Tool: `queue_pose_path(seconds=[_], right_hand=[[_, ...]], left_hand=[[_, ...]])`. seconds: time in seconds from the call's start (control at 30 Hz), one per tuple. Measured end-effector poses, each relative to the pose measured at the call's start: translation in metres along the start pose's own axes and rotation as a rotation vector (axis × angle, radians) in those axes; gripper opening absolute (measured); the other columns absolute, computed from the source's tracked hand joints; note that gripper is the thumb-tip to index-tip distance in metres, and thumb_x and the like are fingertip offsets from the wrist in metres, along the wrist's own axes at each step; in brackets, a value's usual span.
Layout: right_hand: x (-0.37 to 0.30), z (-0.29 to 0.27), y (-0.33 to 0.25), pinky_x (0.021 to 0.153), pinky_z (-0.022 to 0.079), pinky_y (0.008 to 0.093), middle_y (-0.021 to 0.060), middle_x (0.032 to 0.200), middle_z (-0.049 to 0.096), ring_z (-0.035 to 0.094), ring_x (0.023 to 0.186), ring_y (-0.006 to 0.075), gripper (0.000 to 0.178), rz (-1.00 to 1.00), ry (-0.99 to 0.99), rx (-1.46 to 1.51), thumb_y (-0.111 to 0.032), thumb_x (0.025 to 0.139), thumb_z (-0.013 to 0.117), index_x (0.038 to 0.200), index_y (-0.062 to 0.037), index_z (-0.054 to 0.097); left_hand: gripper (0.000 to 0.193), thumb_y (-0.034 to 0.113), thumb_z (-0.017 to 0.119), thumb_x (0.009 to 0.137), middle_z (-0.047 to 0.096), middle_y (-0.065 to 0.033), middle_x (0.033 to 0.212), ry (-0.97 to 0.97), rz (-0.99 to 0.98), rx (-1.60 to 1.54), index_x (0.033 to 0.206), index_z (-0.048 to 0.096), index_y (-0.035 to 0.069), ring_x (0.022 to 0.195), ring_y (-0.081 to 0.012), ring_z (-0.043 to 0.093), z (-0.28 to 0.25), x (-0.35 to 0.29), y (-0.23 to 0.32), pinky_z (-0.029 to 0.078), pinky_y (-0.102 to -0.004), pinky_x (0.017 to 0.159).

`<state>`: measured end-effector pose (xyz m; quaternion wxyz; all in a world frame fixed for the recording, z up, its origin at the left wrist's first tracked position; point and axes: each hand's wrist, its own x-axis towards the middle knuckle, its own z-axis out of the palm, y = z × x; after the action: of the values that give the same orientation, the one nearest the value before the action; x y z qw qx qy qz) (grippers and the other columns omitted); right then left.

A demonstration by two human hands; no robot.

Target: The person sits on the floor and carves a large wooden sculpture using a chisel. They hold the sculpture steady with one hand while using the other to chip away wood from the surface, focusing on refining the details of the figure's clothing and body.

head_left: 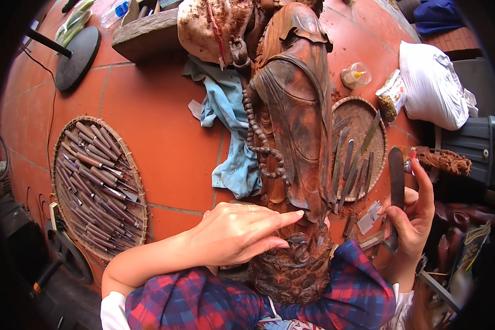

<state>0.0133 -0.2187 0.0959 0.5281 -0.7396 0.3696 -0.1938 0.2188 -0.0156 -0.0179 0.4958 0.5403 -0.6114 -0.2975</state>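
A dark reddish-brown carved wooden statue (294,104) of a robed figure lies in front of me, its lotus-like base (290,278) against my lap. My left hand (239,231) rests over its lower end, fingers stretched out. The index fingertip lies at the hem of the robe, and nothing is held. Off to the right my right hand (410,214) is raised, gripping a flat dark file (396,176) between thumb and fingers, with its rounded end up. The index finger points upward, apart from the file. The file is clear of the statue.
Left stands a round woven basket (140,190) full of wooden-handled chisels (96,184). A second basket (383,146) right of the statue holds several files. A light-blue cloth (234,143), an open jar (356,76), a white sack (432,85) and a black round stand base (78,59) lie around.
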Motion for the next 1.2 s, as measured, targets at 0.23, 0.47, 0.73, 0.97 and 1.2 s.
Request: queue_pose_path(seconds=[0.23, 0.47, 0.73, 0.97, 1.2], right_hand=[[0.018, -0.015, 0.036, 0.045, 0.059, 0.0455, 0.0338, 0.088, 0.069, 0.070, 0.057, 0.0409, 0.025, 0.164, -0.609, 1.039, -0.005, 0.089, 0.061, 0.104, 0.0140, 0.055], [0.043, 0.014, 0.032, 0.065, 0.053, 0.0264, 0.0153, 0.094, 0.061, 0.062, 0.072, 0.0179, 0.030, -0.077, -0.408, 0.254, -0.030, 0.079, 0.083, 0.081, -0.0017, 0.073], [0.060, 0.045, 0.011, 0.077, 0.055, 0.0335, 0.0134, 0.099, 0.068, 0.068, 0.089, 0.0243, 0.021, -0.445, -0.490, -0.291, -0.002, 0.073, 0.079, 0.094, -0.0037, 0.075], [0.057, 0.050, 0.034, 0.072, 0.057, 0.0330, 0.0138, 0.084, 0.071, 0.072, 0.081, 0.0230, 0.039, -0.419, -0.383, -0.144, -0.009, 0.073, 0.090, 0.075, -0.0039, 0.052], [0.067, 0.049, 0.032, 0.069, 0.055, 0.0329, 0.0139, 0.090, 0.068, 0.069, 0.085, 0.0241, 0.027, -0.542, -0.448, -0.321, -0.018, 0.080, 0.084, 0.087, -0.0004, 0.065]], left_hand=[[0.060, 0.024, 0.070, 0.092, 0.064, -0.0081, 0.077, 0.008, -0.042, -0.002, 0.145, 0.050, 0.006, 0.068, -0.0253, 0.064, 0.015, 0.006, 0.002, 0.052, -0.0365, 0.062], [0.074, 0.021, 0.078, 0.084, 0.068, -0.0082, 0.078, 0.015, -0.071, 0.062, 0.147, 0.046, -0.001, 0.065, -0.0231, 0.067, 0.013, 0.012, 0.006, 0.052, -0.0348, 0.057], [0.082, 0.026, 0.071, 0.090, 0.064, -0.0110, 0.078, 0.060, -0.117, 0.038, 0.155, 0.029, 0.001, 0.068, -0.0270, 0.066, 0.023, 0.013, 0.007, 0.052, -0.0374, 0.059], [0.086, 0.022, 0.072, 0.088, 0.062, -0.0112, 0.077, 0.057, -0.119, 0.050, 0.157, 0.024, 0.001, 0.068, -0.0263, 0.066, 0.022, 0.017, 0.003, 0.053, -0.0369, 0.060], [0.087, 0.026, 0.074, 0.089, 0.063, -0.0101, 0.077, 0.054, -0.127, 0.033, 0.157, 0.026, 0.003, 0.064, -0.0260, 0.065, 0.028, 0.017, -0.002, 0.053, -0.0368, 0.056]])
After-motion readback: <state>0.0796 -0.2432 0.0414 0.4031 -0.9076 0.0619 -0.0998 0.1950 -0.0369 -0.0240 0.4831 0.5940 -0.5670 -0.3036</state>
